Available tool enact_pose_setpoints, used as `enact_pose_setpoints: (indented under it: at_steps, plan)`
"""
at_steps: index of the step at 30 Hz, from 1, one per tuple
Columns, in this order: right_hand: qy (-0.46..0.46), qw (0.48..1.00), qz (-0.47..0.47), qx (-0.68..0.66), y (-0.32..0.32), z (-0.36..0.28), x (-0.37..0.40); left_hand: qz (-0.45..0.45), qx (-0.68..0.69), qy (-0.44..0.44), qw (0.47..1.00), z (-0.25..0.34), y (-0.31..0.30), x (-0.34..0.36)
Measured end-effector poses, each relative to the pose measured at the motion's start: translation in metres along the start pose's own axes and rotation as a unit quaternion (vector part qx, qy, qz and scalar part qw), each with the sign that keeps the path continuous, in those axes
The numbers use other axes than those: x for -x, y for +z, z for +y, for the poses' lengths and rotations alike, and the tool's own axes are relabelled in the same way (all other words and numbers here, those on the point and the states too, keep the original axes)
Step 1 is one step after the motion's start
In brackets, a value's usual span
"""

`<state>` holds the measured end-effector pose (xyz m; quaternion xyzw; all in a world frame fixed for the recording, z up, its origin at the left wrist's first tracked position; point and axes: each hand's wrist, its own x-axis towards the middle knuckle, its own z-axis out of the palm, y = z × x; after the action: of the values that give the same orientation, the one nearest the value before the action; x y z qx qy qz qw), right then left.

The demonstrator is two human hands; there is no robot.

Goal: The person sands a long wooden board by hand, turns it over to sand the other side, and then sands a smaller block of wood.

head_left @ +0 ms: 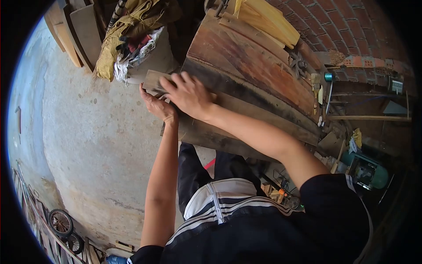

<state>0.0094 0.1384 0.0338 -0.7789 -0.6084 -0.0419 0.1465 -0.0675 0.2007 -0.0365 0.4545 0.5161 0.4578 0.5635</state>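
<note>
A short piece of light brown wood (152, 78) juts past the left end of the workbench (259, 110). My left hand (159, 108) is at its near side, with the thumb pointing up and the fingers partly hidden behind the wood; it appears to grip the piece. Over the top of the wood lies my right hand (191, 94), palm down, fingers spread and slightly blurred. A dark blurred patch shows beneath its fingertips, and I cannot make out what it is.
A white sack (154, 55) stuffed with cloth stands beyond the bench's left end. Yellow boards (268, 20) lean at the far side, near a brick wall (325, 22). A paintbrush (315, 83) and a teal thread spool (328, 76) are at the right. Wheels (60, 222) rest at lower left.
</note>
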Motion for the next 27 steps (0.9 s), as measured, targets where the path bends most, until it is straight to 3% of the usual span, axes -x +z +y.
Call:
enact_pose_setpoints:
  at_steps: [2, 4, 6, 8, 9, 15, 17, 18, 19, 22, 24, 26, 27]
  plan:
    - [0.022, 0.997, 0.02, -0.07, 0.024, -0.017, -0.045, 0.016, -0.047, 0.043, 0.998, -0.019, -0.005, -0.01]
    - [0.039, 0.995, 0.021, -0.089, 0.038, -0.023, -0.061, -0.053, 0.05, 0.026, 0.997, -0.032, -0.012, -0.018]
    - [-0.012, 0.998, 0.031, -0.061, 0.041, -0.01, -0.051, -0.077, 0.056, 0.017, 0.995, -0.03, -0.007, -0.013]
    - [0.002, 0.997, 0.042, -0.06, 0.021, 0.014, -0.003, -0.024, -0.007, -0.006, 1.0, -0.003, 0.003, 0.001]
    - [0.003, 0.998, 0.038, -0.054, 0.003, 0.032, 0.031, -0.04, -0.165, 0.116, 0.979, -0.026, -0.01, -0.017]
    - [0.048, 0.993, -0.099, 0.053, -0.125, 0.141, 0.285, -0.051, -0.241, 0.144, 0.958, -0.011, -0.002, -0.007]
    - [0.054, 0.991, -0.114, 0.047, -0.148, 0.167, 0.336, -0.062, -0.261, 0.142, 0.953, -0.035, -0.011, -0.028]
    - [0.052, 0.99, -0.12, 0.054, -0.154, 0.177, 0.353, -0.117, -0.172, 0.117, 0.971, -0.028, -0.009, -0.023]
    - [0.052, 0.989, -0.128, 0.059, -0.161, 0.18, 0.361, -0.087, -0.25, 0.135, 0.955, -0.032, -0.013, -0.027]
    - [0.104, 0.99, -0.094, 0.022, -0.127, 0.149, 0.306, 0.053, -0.465, 0.213, 0.858, -0.018, -0.004, -0.004]
    - [0.077, 0.997, 0.006, -0.015, -0.087, 0.128, 0.248, 0.029, -0.474, 0.306, 0.826, -0.012, 0.01, 0.028]
    - [0.113, 0.992, 0.031, -0.039, -0.057, 0.108, 0.203, -0.038, -0.445, 0.36, 0.819, -0.006, 0.032, 0.075]
    - [0.127, 0.991, 0.032, -0.037, -0.055, 0.111, 0.207, -0.082, -0.479, 0.383, 0.786, -0.002, 0.039, 0.096]
